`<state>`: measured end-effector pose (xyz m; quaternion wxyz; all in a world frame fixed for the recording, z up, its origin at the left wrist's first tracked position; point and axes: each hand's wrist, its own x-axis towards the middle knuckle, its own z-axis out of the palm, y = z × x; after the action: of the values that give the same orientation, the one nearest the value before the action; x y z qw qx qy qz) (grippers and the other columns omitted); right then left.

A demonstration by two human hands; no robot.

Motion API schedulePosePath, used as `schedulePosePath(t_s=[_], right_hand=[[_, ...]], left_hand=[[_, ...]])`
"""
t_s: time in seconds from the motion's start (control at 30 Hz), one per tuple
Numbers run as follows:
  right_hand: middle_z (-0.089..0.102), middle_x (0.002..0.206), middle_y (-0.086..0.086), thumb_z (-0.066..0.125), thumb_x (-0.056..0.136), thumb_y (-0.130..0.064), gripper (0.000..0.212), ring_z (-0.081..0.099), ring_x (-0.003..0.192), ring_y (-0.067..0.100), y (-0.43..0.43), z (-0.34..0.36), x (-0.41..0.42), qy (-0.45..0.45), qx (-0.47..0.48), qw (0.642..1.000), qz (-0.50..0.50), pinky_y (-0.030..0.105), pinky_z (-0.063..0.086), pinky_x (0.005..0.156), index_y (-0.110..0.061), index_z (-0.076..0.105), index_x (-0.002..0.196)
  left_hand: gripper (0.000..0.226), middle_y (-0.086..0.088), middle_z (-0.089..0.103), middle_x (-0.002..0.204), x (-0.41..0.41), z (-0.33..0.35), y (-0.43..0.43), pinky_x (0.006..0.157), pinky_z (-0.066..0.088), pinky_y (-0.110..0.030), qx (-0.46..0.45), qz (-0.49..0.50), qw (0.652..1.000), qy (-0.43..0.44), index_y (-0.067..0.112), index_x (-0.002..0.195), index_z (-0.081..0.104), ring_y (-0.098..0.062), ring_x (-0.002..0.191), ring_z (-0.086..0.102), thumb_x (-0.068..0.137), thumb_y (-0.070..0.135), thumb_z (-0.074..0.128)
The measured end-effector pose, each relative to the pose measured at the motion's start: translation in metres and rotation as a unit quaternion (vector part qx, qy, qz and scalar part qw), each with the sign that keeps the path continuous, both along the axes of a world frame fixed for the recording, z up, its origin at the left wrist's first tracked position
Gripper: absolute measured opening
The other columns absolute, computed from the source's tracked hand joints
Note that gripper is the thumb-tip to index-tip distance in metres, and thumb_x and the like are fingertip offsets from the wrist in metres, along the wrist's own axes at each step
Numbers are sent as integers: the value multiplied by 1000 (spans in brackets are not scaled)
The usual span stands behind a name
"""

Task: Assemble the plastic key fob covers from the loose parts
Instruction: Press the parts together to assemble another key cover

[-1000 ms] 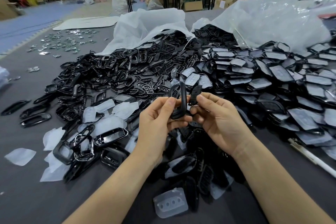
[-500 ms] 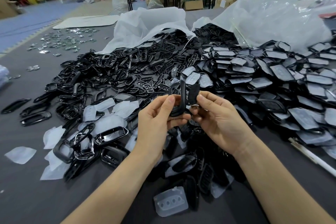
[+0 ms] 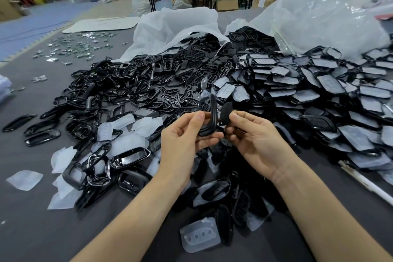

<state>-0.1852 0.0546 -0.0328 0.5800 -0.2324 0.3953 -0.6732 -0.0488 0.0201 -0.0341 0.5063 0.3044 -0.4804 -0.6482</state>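
Above the near middle of the worktop (image 3: 32, 229), in front of the heap of loose parts (image 3: 148, 95), your left hand (image 3: 182, 138) is pinching the black frame (image 3: 213, 112) upright, and your right hand (image 3: 253, 134) is pinching the small black insert (image 3: 225, 111) just beside it. Over the last second you are edging the insert slightly nearer the frame. You are probably still lining up the fit, with nothing seated yet.

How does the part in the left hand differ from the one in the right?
The frame in the left hand is an open loop and taller; the insert in the right hand is a smaller, solid-looking panel. Both are black and pinched at the fingertips.
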Motion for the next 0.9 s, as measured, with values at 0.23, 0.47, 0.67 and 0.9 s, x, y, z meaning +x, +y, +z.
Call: schedulePosePath(t_s=[0.23, 0.47, 0.67, 0.9], right_hand=[[64, 59, 3, 57, 90, -3, 12, 63, 52, 8, -2, 1, -5, -82, 37, 993, -77, 15, 51, 50, -4, 61, 79], [62, 59, 6, 59, 89, -5, 11, 63, 53, 10, -3, 1, -9, -146, 49, 985, -79, 15, 50, 49, -2, 58, 79], [60, 65, 9, 61, 85, -5, 9, 62, 52, 11, -4, 2, -9, -176, 62, 979, -81, 15, 50, 49, -1, 58, 78], [63, 67, 10, 64, 80, -3, 7, 65, 55, 13, -4, 3, -10, -188, 67, 976, -84, 15, 51, 49, 1, 59, 78]], left_hand=[[25, -14, 74, 86, 1, 0, -1, 55, 53, -18, 8, 12, 1000, 2, 11, 84, 71, -19, 63, 71, 80, 33, 60], [28, -16, 73, 90, 0, -2, -1, 56, 54, -19, 9, 5, 1000, -4, 6, 88, 69, -20, 63, 71, 81, 31, 60], [25, -17, 73, 88, 0, -1, -1, 55, 54, -19, 11, 6, 1000, -1, 8, 85, 70, -20, 62, 70, 81, 31, 60], [24, -15, 73, 83, -2, -1, 0, 54, 54, -19, 6, 7, 1000, -3, 9, 82, 70, -20, 61, 70, 81, 31, 60]])
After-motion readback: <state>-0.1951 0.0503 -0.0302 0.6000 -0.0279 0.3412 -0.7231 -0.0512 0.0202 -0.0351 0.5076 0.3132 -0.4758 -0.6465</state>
